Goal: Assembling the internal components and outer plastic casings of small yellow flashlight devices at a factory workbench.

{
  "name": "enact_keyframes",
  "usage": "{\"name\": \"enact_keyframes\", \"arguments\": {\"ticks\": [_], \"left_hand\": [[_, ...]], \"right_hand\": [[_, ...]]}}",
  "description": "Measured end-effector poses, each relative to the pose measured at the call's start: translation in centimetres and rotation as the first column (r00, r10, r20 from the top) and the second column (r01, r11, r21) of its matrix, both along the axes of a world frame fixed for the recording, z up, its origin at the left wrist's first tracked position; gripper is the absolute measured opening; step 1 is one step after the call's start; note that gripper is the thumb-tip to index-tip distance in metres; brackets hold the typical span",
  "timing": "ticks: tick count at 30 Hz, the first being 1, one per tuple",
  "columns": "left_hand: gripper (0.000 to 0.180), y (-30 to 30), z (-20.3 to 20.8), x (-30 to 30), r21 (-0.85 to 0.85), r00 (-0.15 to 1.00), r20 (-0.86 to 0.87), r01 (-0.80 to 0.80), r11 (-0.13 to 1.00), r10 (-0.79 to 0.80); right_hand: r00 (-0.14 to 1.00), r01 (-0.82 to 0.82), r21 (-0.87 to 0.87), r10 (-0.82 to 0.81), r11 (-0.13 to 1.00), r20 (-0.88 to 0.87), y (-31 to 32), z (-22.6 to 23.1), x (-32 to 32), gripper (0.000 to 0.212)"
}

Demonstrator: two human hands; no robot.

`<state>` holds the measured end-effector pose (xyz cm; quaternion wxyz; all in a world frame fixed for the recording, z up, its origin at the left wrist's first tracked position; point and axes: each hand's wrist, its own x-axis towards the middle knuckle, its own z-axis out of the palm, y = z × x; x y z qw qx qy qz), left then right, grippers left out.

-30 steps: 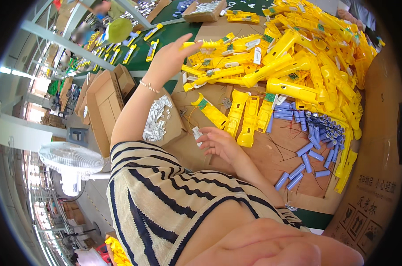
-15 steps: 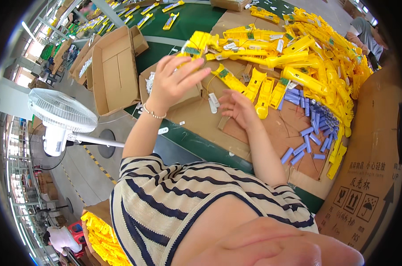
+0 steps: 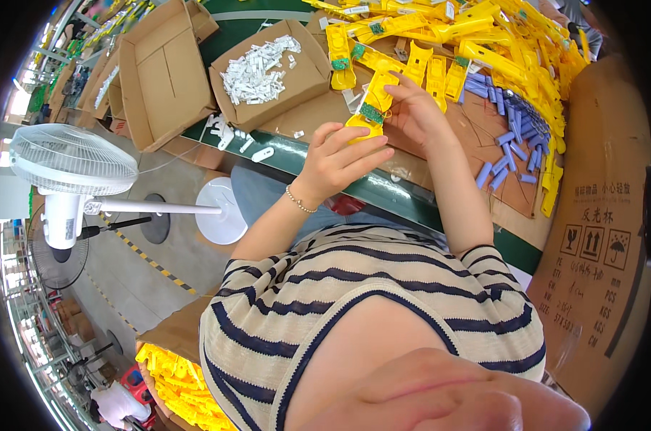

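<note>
Both hands are on one long yellow plastic housing point(image 3: 375, 92), raised above the near part of the bench. A green circuit board and a thin wire show in it, with a white part beside the board. My left hand point(image 3: 342, 159) has its fingers closed around the lower end. At the upper end, my right hand point(image 3: 417, 111) grips the right side between thumb and fingers. Just beyond lie more yellow housings point(image 3: 436, 79), some with green boards. Purple-blue cylindrical cells point(image 3: 510, 154) with thin wires are scattered right of my right hand.
Left of my hands, an open cardboard box point(image 3: 307, 72) holds small white parts point(image 3: 261, 70). A larger open carton point(image 3: 169, 93) stands beyond it. A tall carton point(image 3: 591, 237) borders the right side. A white fan point(image 3: 74, 161) stands at left; a person point(image 3: 580, 18) is far right.
My left hand has come away from the far pile, down toward me. My right hand has risen from the bench to meet it, and both now grip one yellow housing. The view has shifted.
</note>
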<state>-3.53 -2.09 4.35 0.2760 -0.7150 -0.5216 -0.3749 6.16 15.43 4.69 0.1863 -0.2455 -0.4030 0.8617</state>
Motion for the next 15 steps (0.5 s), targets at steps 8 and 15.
{"name": "enact_keyframes", "arguments": {"ticks": [8,15], "left_hand": [[0.021,0.3,-2.9,2.8,-0.127,0.986,0.105,0.144,0.981,-0.131],[0.039,0.1,-3.1,1.5,-0.074,0.915,0.365,0.215,0.974,-0.175]], "right_hand": [[0.959,0.012,0.312,-0.099,0.950,0.264,-0.1,-1.3,2.4,0.031],[0.866,0.285,0.880,-0.495,0.381,-0.066,1.4,2.2,5.7,0.046]]}}
